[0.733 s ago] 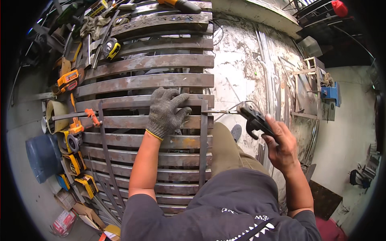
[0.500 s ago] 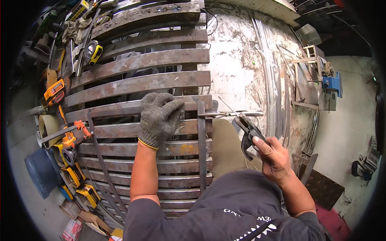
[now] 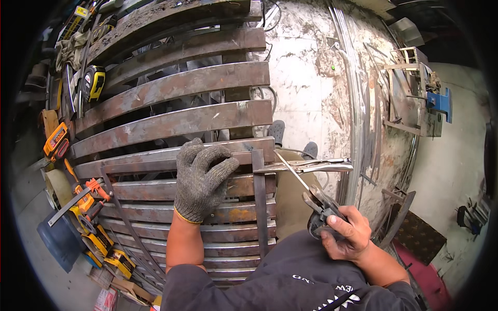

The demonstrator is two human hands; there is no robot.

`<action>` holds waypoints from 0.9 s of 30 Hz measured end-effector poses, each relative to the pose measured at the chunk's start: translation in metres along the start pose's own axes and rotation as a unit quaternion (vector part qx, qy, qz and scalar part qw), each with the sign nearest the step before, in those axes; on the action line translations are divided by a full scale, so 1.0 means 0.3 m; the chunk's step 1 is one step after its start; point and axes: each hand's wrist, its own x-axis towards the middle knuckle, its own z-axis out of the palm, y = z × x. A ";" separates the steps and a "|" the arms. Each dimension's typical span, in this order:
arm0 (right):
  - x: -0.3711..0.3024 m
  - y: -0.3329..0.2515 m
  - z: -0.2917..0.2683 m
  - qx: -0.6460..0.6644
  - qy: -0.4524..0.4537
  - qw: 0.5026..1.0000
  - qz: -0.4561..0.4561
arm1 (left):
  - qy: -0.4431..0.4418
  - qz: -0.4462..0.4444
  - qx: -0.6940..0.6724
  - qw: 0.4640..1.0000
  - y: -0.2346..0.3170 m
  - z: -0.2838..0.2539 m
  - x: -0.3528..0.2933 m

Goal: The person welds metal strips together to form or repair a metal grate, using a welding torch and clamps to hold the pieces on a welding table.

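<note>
My left hand (image 3: 199, 184), in a grey knit glove, is closed over a steel bar (image 3: 140, 166) that lies across the slatted metal bench. At its right end this bar meets another flat steel bar (image 3: 260, 207) running toward me. Silver locking pliers (image 3: 321, 165) are clamped at that corner, their handles sticking out to the right. My bare right hand (image 3: 348, 233) grips a black welding electrode holder (image 3: 322, 207). A thin welding rod (image 3: 293, 170) slants from its jaws up and left, its tip beside the corner, just off the bench's end.
Along the bench's left side lie a tape measure (image 3: 93, 83), an orange clamp (image 3: 96, 189), yellow boxes (image 3: 120, 263) and a blue container (image 3: 61, 241). Another slender bar (image 3: 124, 212) slants across the slats. Long metal lengths (image 3: 358, 103) lie on the floor at right, near a frame with a blue vise (image 3: 440, 103).
My right hand has lowered and turned the electrode holder, bringing the rod's tip closer to the corner. My left hand stays on the bar. The whole view has shifted slightly.
</note>
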 end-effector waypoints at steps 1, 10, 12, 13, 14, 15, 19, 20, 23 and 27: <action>0.002 0.014 0.005 0.004 -0.004 1.000 0.003 | 0.001 -0.008 -0.004 1.000 0.001 0.001 0.001; 0.052 0.092 -0.009 0.017 0.015 1.000 -0.006 | -0.033 -0.062 -0.041 0.997 0.008 0.003 0.008; 0.047 0.108 -0.011 0.025 0.019 0.999 -0.004 | -0.025 -0.080 -0.029 0.996 0.018 0.008 0.018; 0.045 0.114 -0.010 0.029 0.023 0.999 -0.004 | -0.028 -0.080 -0.030 0.996 0.026 -0.001 0.031; 0.051 0.120 -0.007 0.029 0.024 0.999 -0.001 | -0.049 -0.127 0.011 0.991 0.040 -0.021 0.052; 0.062 0.121 -0.009 0.032 0.028 0.999 -0.005 | -0.072 -0.174 0.055 0.981 0.053 -0.040 0.070; 0.087 0.125 -0.016 0.031 0.028 0.999 -0.012 | -0.032 -0.102 -0.005 0.994 0.009 -0.032 0.039; 0.095 0.126 -0.018 0.030 0.028 0.999 -0.013 | -0.030 -0.102 -0.006 0.994 0.008 -0.033 0.046; 0.081 0.149 -0.013 0.025 0.027 0.999 -0.010 | -0.041 -0.151 0.002 0.988 0.037 -0.010 0.061; 0.098 0.123 -0.006 0.013 0.031 0.999 -0.019 | -0.016 -0.117 0.034 0.992 0.044 -0.007 0.011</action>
